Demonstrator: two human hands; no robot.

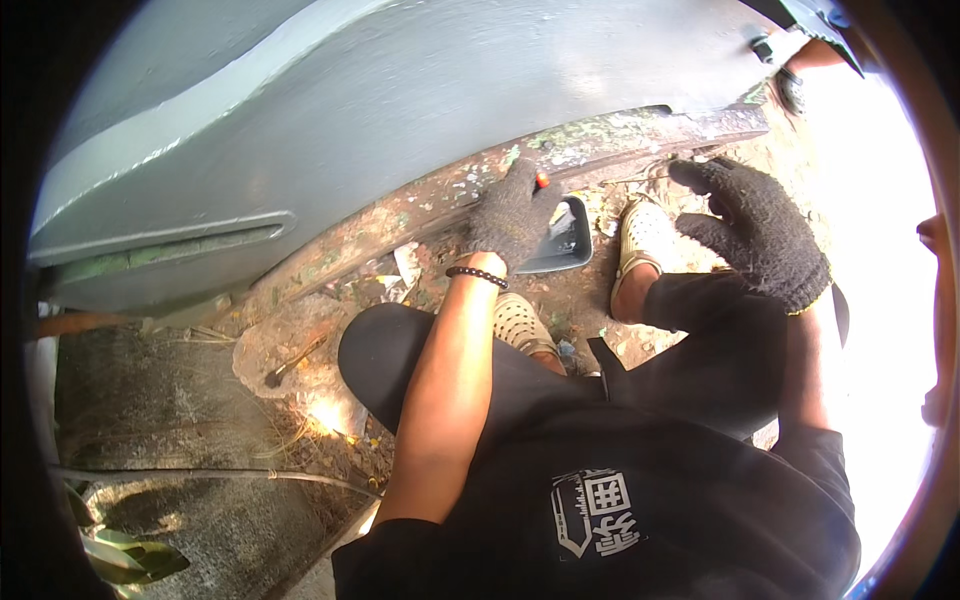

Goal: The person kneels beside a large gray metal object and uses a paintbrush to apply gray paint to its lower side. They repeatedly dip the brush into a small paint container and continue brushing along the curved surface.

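Person squats, knees wide, nr a grey panel w/ a worn, paint-flecked edge strip.

L hand: dark glove, beaded bracelet at wrist. Forearm runs fwd from lower edge, slightly rightward; back of hand up, fingers curled. Grip looks closed on a red-tipped thing; only the red end shows past the glove, rest hidden, type unclear. It sits by the strip, just above the black tray on the ground, btwn hand & R clog.

R hand: dark glove, arm bent, hand turned inward (L). Grip spread: thumb well apart from bent fingers, gap btwn. Thin stick-like thing nr fingertips; can't tell if touching.

L clog below tray, partly hidden by L forearm.
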